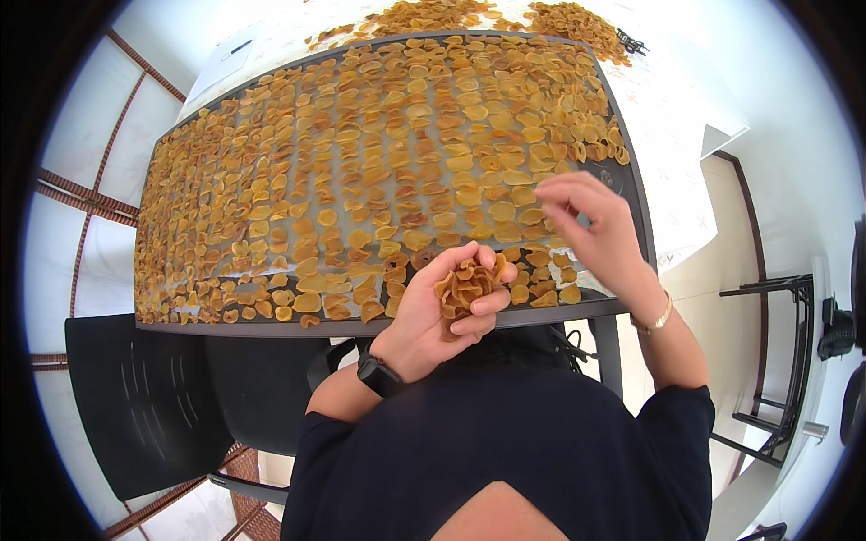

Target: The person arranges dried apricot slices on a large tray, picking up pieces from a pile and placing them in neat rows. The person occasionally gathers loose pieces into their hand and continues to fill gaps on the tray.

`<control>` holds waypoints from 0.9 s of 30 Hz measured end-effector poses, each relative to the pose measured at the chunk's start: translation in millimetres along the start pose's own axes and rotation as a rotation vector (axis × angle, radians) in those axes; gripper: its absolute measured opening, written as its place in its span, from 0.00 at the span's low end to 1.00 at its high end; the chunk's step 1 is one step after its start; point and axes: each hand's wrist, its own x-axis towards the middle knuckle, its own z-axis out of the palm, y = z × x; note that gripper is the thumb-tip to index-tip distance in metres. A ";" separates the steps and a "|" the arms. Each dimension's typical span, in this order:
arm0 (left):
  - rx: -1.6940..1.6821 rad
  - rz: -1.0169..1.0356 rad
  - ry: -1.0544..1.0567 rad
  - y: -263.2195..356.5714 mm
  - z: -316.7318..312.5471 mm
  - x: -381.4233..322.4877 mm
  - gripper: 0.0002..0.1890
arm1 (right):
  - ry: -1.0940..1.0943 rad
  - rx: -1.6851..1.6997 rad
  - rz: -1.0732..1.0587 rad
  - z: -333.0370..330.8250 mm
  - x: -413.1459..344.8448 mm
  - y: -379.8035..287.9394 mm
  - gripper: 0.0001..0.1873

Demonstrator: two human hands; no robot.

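My left hand (440, 297) is cupped around a bunch of thin, curled, golden-brown dried slices (467, 289), close to my body at the table's near edge. A dark smartwatch sits on that wrist. Over the right part of the table is my right hand (588, 209), its fingers bent and the thumb near the fingertips. Whether a slice is pinched there cannot be made out. Below both hands, many similar dried slices (396, 159) lie in rows across the dark-framed table (626, 196). Some near-edge slices are hidden behind my left hand.
Beyond the table, loose piles of slices (575, 27) lie on a white patterned surface (683, 155), beside a black hair claw clip (630, 43). A pen (241, 46) rests on paper at the far left. A black chair (145, 399) stands at the near left.
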 end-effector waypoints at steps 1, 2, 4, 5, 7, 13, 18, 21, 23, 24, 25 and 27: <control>-0.003 0.005 0.003 0.1 0.4 0.9 0.16 | -0.040 0.048 -0.026 -0.6 -2.5 -10.8 0.09; -0.005 0.010 0.007 0.2 0.6 1.6 0.16 | -0.079 0.097 -0.053 -1.0 -5.3 -20.3 0.10; -0.003 0.021 0.017 0.0 1.3 1.8 0.16 | -0.144 0.168 -0.093 -0.6 -7.5 -31.3 0.11; 0.001 0.023 0.024 -0.3 1.4 1.7 0.16 | -0.167 0.188 -0.104 -0.3 -8.0 -34.6 0.11; 0.012 0.021 0.035 -0.7 0.9 1.7 0.16 | -0.201 0.189 -0.165 -0.2 -7.7 -36.4 0.12; 0.047 0.013 0.066 -2.5 1.3 2.5 0.16 | -0.256 0.032 -0.384 -5.7 -6.0 -37.3 0.14; 0.163 -0.070 0.040 -3.4 3.3 1.4 0.18 | -0.256 -0.120 -0.460 -11.3 -8.0 -45.5 0.14; 0.140 -0.133 -0.051 -2.5 -4.0 2.2 0.18 | -0.263 -0.011 -0.394 -12.2 -11.5 -47.1 0.13; 0.135 -0.129 -0.075 -2.4 -2.8 1.7 0.18 | -0.199 0.090 -0.313 -11.9 -13.4 -44.1 0.11; 0.132 -0.128 -0.087 -2.6 -1.6 1.7 0.18 | -0.165 0.140 -0.272 -12.3 -14.8 -41.8 0.10; 0.145 -0.122 -0.045 -3.3 1.3 2.2 0.18 | -0.115 0.112 -0.195 -15.5 -15.7 -38.8 0.09; 0.172 -0.105 0.041 -4.4 7.1 1.9 0.18 | -0.015 0.060 -0.041 -24.6 -15.8 -29.9 0.08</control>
